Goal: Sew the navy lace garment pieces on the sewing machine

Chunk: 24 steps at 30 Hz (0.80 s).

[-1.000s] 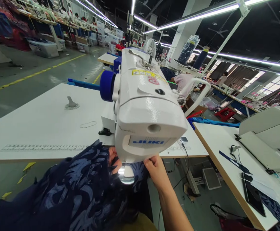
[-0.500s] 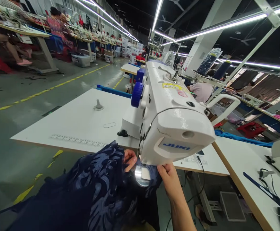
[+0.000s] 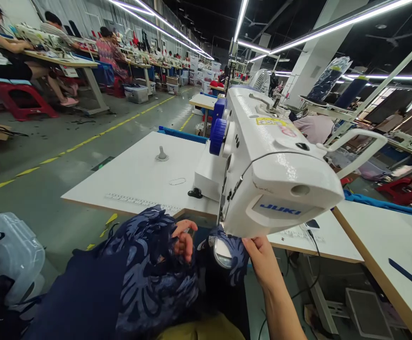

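A navy garment (image 3: 145, 293) with a leaf-patterned sheer part is draped across my lap and over my left wrist. Part of it runs around the narrow arm of a white sewing machine (image 3: 291, 189), under the needle area. My left hand (image 3: 184, 240) is left of the needle, apart from the machine, its fingers loosely bent and spread with nothing visible between them. On the right of the machine arm, my right hand (image 3: 261, 255) pinches the patterned cloth between thumb and fingers. The machine head hides some of its fingertips.
The white table (image 3: 138, 165) carries a clear ruler (image 3: 142, 202), a grey-white knobbed piece (image 3: 161, 155) and a black clip (image 3: 194, 193). A translucent plastic bin (image 3: 12, 255) stands at lower left. A phone (image 3: 312, 225) with a cable lies right of the machine.
My left hand has drawn back leftward from the needle and its fingers have loosened. My right hand still pinches the cloth. The camera view has turned left.
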Tool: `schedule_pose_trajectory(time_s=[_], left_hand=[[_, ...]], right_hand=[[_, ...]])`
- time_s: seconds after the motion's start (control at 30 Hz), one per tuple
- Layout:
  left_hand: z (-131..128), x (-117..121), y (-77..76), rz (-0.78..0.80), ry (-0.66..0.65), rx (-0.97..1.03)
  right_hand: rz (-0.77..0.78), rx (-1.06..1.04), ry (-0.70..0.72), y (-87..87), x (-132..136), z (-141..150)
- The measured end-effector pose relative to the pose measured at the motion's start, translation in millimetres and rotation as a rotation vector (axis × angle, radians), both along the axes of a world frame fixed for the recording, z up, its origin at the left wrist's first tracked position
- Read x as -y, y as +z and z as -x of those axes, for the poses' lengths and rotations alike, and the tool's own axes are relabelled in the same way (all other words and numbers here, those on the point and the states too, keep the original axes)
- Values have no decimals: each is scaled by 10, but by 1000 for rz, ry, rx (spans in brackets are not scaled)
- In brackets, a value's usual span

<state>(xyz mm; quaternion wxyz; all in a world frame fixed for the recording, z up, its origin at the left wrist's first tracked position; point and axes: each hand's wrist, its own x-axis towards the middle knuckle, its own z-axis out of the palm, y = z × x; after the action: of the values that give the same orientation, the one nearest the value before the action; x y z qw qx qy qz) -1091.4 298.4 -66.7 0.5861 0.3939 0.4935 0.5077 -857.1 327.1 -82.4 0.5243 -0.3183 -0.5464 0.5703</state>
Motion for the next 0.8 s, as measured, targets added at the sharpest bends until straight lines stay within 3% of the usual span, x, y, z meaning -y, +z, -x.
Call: schedule_pose_trajectory(time_s=[0.17, 0.43, 0.63, 0.8], left_hand=[[127, 136, -36, 43, -239, 62], [213, 148, -93, 37, -463, 118], [200, 213, -92, 46, -543, 119], [266, 359, -76, 82, -538, 72]], right_hand=[[-11, 4, -13, -17, -5, 9], [-53, 59, -46, -39, 4, 11], [-100, 138, -123, -104, -14, -12], [-114, 56, -91, -30, 222, -118]])
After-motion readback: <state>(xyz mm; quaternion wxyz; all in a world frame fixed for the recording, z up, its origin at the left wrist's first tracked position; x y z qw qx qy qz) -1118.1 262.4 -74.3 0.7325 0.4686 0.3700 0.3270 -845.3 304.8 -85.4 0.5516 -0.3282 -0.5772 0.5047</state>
